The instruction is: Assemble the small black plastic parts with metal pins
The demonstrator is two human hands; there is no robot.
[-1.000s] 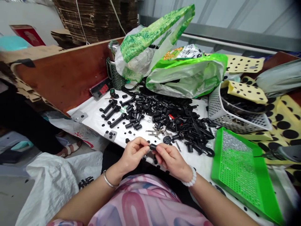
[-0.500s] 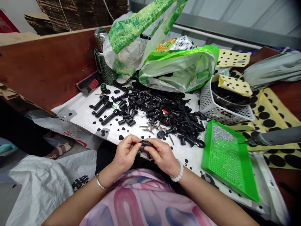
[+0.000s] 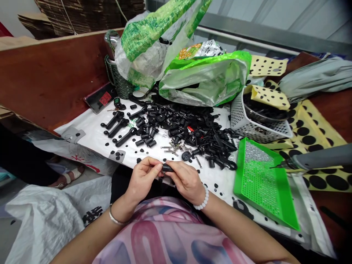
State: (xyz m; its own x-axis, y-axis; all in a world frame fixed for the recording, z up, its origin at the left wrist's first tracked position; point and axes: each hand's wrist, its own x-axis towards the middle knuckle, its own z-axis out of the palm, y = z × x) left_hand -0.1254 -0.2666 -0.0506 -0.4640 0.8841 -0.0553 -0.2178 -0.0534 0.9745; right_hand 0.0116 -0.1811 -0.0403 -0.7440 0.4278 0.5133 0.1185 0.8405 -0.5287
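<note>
Between my two hands is a small black cylindrical plastic part (image 3: 167, 168), held just past the table's near edge. My left hand (image 3: 145, 176) pinches its left end with thumb and forefinger. The fingers of my right hand (image 3: 187, 180) are closed round the right end and cover much of it. Beyond the hands lies a heap of black plastic parts (image 3: 178, 123) on the white sheet (image 3: 90, 128). Small metal strips (image 3: 169, 150) and a black round disc (image 3: 186, 156) lie at the heap's near side. Several finished-looking black handle-shaped pieces (image 3: 125, 137) lie to the left.
A green tray (image 3: 238, 183) of small silvery pieces stands at right, beside a grey power screwdriver (image 3: 324, 157). Behind are a white basket (image 3: 247, 126), green-and-clear plastic bags (image 3: 203, 82), a mug (image 3: 122, 79) and a phone (image 3: 100, 98). A person's foot (image 3: 70, 176) shows at left.
The view has shifted slightly, so the scene sits a little further left. Both hands still hold the black part, and the right fingers now lie further over it.
</note>
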